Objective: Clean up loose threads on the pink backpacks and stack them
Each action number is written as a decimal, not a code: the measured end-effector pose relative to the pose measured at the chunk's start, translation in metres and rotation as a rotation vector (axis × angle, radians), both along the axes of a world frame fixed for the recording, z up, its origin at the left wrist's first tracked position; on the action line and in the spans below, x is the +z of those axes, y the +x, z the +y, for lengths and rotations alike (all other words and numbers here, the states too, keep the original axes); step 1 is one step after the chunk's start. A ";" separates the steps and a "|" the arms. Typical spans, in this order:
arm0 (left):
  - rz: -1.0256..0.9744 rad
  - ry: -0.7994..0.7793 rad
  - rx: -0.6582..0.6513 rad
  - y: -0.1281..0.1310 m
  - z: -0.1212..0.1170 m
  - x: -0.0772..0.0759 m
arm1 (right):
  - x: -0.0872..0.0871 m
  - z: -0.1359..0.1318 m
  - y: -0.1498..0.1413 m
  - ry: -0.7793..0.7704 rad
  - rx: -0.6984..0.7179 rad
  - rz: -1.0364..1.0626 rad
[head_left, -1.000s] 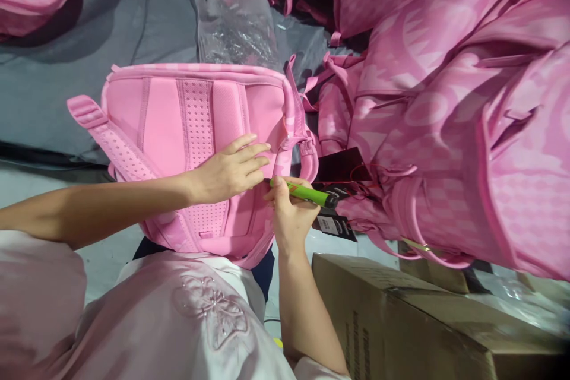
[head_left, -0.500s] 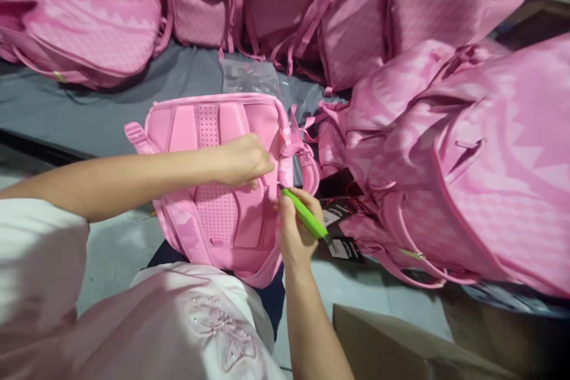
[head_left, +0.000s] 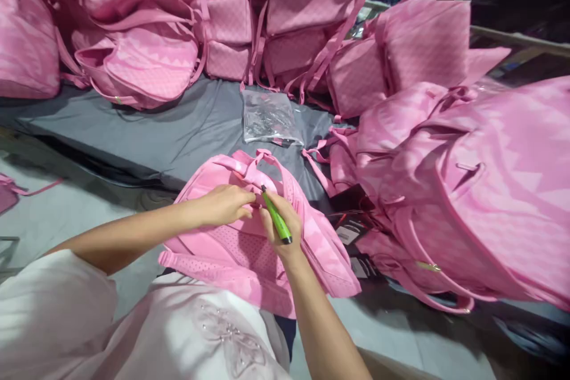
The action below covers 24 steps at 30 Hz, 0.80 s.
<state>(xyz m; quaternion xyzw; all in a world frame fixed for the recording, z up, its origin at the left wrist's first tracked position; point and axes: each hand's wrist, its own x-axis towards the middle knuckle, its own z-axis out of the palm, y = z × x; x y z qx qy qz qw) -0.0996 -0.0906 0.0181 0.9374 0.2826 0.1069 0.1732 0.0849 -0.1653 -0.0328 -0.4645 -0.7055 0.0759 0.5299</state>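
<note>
A pink backpack (head_left: 249, 249) lies back-side up in front of me, its top handle pointing away. My left hand (head_left: 225, 205) is closed, pinching the fabric near the handle base. My right hand (head_left: 278, 228) grips a green pen-like tool (head_left: 276, 222), its dark tip touching the bag right beside my left fingers. Both hands meet at the top of the backpack.
Piles of pink backpacks fill the right side (head_left: 467, 178) and the back (head_left: 146, 53). A clear plastic bag (head_left: 269, 119) lies on the grey cloth (head_left: 155, 130). Black hang tags (head_left: 351, 214) sit under the right pile. A cardboard box edge shows at the bottom right.
The backpack has been turned so its top handle points away. Both hands have shifted to the handle area, and the green tool now points up at the bag. My view has lifted.
</note>
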 end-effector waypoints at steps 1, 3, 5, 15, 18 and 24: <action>-0.035 0.074 0.012 -0.003 0.005 -0.005 | -0.008 0.004 0.001 0.022 0.005 -0.028; -0.126 0.268 0.076 -0.010 0.014 -0.008 | -0.018 0.011 0.002 0.046 0.010 -0.084; -0.164 0.411 0.155 -0.014 0.024 -0.007 | -0.020 0.015 0.001 0.031 0.008 -0.130; 0.195 0.229 0.066 0.017 0.076 -0.029 | -0.038 -0.003 -0.017 -0.061 -0.023 -0.131; 0.126 0.313 -0.015 0.014 0.073 -0.035 | -0.038 -0.004 -0.009 -0.129 0.046 -0.109; 0.216 0.403 -0.032 0.022 0.058 -0.040 | -0.050 -0.001 -0.008 -0.301 -0.047 0.357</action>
